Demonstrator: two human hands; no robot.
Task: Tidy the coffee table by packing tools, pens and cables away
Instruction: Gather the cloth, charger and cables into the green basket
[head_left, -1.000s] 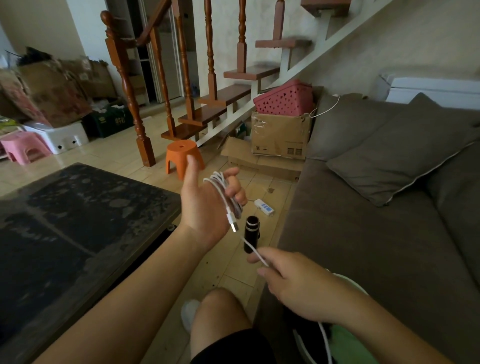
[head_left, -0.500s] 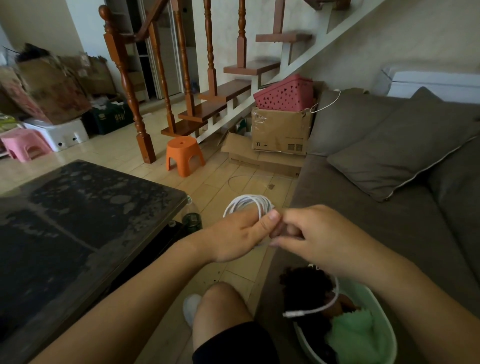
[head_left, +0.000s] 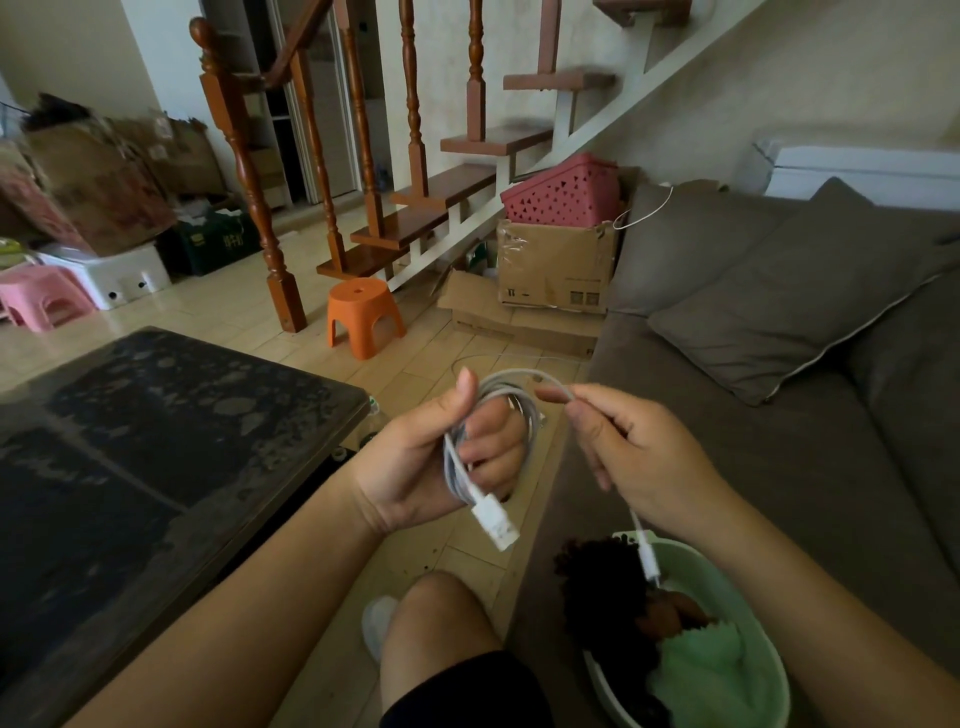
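Cable (head_left: 488, 387) is now nearly all coiled round the left hand (head_left: 415, 467), whose fingers (head_left: 488, 452) clench the loops beside the surface (head_left: 156, 441); the right hand (head_left: 639, 457), pressed to the left half a second ago, has drawn apart, pinching the short tail above the green basin (head_left: 696, 561), so packing looks close

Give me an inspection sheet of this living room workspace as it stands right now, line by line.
Surface: coffee table, dark blotchy top.
Job's things: white cable, coiled round fingers of the left hand.
Clutter: green basin on the sofa, holding dark things and green cloth.
Hands: left hand grips the coil; right hand pinches the cable's loose end.
Cables: big plug hangs under the left hand; small plug dangles below the right hand.
Surroundings: orange stool, cardboard boxes, pink basket, stairs.
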